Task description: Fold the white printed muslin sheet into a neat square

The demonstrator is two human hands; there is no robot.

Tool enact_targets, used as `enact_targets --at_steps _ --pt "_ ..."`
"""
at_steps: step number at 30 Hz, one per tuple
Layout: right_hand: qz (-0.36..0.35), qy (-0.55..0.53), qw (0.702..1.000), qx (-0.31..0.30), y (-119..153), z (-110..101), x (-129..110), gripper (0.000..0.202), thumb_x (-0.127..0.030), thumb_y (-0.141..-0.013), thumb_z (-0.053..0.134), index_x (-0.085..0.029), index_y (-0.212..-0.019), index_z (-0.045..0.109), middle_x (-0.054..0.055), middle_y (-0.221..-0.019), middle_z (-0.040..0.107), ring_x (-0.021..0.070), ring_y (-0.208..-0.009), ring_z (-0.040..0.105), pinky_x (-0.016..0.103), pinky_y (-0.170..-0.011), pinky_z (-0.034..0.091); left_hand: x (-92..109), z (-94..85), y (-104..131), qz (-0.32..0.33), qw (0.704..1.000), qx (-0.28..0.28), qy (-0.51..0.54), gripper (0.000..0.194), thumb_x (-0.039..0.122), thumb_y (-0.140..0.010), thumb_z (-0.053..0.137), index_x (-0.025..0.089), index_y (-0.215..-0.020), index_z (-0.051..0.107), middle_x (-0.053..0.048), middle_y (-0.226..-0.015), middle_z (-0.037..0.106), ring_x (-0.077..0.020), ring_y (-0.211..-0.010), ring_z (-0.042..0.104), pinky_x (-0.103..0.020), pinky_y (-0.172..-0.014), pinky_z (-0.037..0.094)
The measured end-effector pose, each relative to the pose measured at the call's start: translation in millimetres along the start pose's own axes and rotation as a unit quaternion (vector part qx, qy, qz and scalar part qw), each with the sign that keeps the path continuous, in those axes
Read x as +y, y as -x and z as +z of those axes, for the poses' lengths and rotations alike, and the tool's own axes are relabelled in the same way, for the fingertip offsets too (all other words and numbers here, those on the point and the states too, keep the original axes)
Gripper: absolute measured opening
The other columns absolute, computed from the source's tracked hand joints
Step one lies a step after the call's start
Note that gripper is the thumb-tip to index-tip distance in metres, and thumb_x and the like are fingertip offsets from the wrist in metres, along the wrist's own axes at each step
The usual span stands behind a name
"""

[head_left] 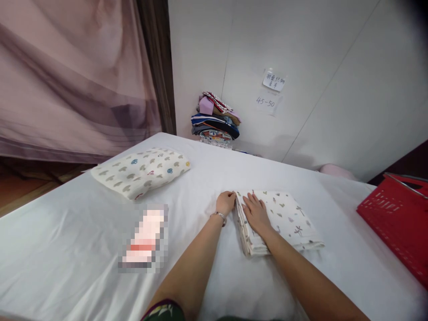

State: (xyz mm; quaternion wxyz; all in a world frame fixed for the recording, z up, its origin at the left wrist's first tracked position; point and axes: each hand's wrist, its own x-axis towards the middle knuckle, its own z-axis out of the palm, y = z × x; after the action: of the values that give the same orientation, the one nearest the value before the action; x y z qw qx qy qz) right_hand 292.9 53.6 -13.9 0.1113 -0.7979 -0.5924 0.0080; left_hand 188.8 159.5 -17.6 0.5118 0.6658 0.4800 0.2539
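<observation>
A white cloth [290,218] with a small plant-like print lies folded in a thick stack of layers on the bed-like white surface. At its far left corner my left hand [226,202], with a bracelet on the wrist, pinches the edge, fingertips partly hidden. My right hand [257,215] rests flat on the upper face near that same corner, fingers stretched out. Farther left lies a cream pillow-like bundle [143,171] with grey, blue and red mouse-head shapes, apart from both hands.
White sheeting [197,178] covers the work surface. A pixelated flat object [143,240] lies left of my arms. At right stands a red plastic basket [394,218]. Folded fabrics [216,118] are piled by the wall, below paper notes [274,80]. A pink curtain [73,76] hangs left.
</observation>
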Motion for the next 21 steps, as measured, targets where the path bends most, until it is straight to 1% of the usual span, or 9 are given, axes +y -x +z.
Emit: enact_targets --at_steps 2,5,7,9,12,14,17,19,21 --pt "0.0 0.007 1.0 -0.004 0 0 -1 0.045 -0.037 -0.089 0.025 -0.022 -0.128 0.043 0.006 -0.141 0.03 0.0204 -0.131 0.019 0.042 -0.103 0.014 1 0.2 -1 0.0 1.0 -0.009 0.006 0.026 0.031 -0.078 0.045 0.014 -0.071 0.064 -0.001 -0.056 0.06 -0.0084 -0.045 0.05 -0.02 -0.05 0.039" --pt "-0.007 0.024 1.0 -0.005 0 2 -1 0.046 -0.037 -0.09 0.024 -0.022 -0.13 0.039 0.006 -0.142 0.027 0.0208 -0.131 0.016 0.043 -0.102 0.013 1 1.8 -1 -0.002 1.0 -0.023 0.018 0.019 0.025 -0.074 0.05 0.014 -0.072 0.064 0.001 -0.055 0.059 -0.0074 -0.043 0.05 -0.019 -0.049 0.039" --pt "-0.011 0.035 0.999 -0.008 0 3 -1 0.047 -0.038 -0.09 0.023 -0.022 -0.132 0.036 0.006 -0.143 0.025 0.0213 -0.132 0.014 0.043 -0.102 0.013 -1 2.9 -2 -0.003 1.0 -0.018 0.017 0.013 0.02 -0.069 0.053 0.014 -0.07 0.064 0.001 -0.054 0.059 -0.0075 -0.044 0.051 -0.018 -0.049 0.039" --pt "-0.012 0.043 0.999 -0.008 0 4 -1 0.046 -0.037 -0.09 0.023 -0.023 -0.133 0.035 0.006 -0.143 0.025 0.0216 -0.131 0.014 0.043 -0.102 0.013 -3 2.1 -3 -0.002 1.0 0.003 0.013 0.009 0.018 -0.067 0.055 0.014 -0.068 0.063 0.0 -0.056 0.061 -0.0087 -0.05 0.053 -0.019 -0.052 0.04" --pt "-0.011 0.044 0.999 -0.005 1 5 -1 0.045 -0.037 -0.09 0.023 -0.026 -0.133 0.034 0.006 -0.143 0.025 0.0216 -0.131 0.015 0.043 -0.102 0.013 -4 -4.8 -5 0.004 0.999 0.053 0.005 0.01 0.016 -0.068 0.053 0.015 -0.07 0.063 -0.003 -0.069 0.065 -0.0118 -0.065 0.058 -0.021 -0.062 0.043" --pt "-0.008 0.039 0.999 -0.008 1 4 -1 0.045 -0.039 -0.09 0.023 -0.028 -0.133 0.034 0.006 -0.143 0.024 0.0216 -0.131 0.015 0.044 -0.101 0.012 -5 -11.5 -6 0.009 0.997 0.082 0.004 0.014 0.017 -0.07 0.051 0.016 -0.077 0.063 -0.004 -0.078 0.066 -0.0128 -0.072 0.059 -0.023 -0.068 0.044" --pt "-0.005 0.029 0.999 -0.018 0 1 -3 0.046 -0.043 -0.09 0.024 -0.031 -0.133 0.033 0.005 -0.145 0.019 0.0225 -0.132 0.012 0.045 -0.101 0.011 -4 -17.9 -4 0.023 0.994 0.109 0.008 0.021 0.019 -0.074 0.048 0.017 -0.09 0.061 -0.004 -0.088 0.066 -0.0127 -0.077 0.06 -0.025 -0.073 0.045" --pt "-0.004 0.026 0.999 -0.026 0 -1 -4 0.046 -0.046 -0.089 0.026 -0.033 -0.133 0.032 0.004 -0.146 0.016 0.0232 -0.133 0.009 0.046 -0.101 0.01 -3 -16.7 -2 0.046 0.991 0.126 0.002 0.024 0.021 -0.077 0.046 0.017 -0.097 0.06 -0.005 -0.093 0.065 -0.0131 -0.079 0.06 -0.026 -0.075 0.045" --pt "-0.003 0.026 0.999 -0.034 1 -2 -5 0.046 -0.046 -0.089 0.026 -0.034 -0.132 0.032 0.004 -0.146 0.015 0.0238 -0.133 0.008 0.047 -0.101 0.009 -3 -11.2 2 0.095 0.986 0.136 -0.024 0.029 0.024 -0.079 0.045 0.016 -0.104 0.058 -0.006 -0.101 0.063 -0.0146 -0.086 0.058 -0.028 -0.08 0.045"
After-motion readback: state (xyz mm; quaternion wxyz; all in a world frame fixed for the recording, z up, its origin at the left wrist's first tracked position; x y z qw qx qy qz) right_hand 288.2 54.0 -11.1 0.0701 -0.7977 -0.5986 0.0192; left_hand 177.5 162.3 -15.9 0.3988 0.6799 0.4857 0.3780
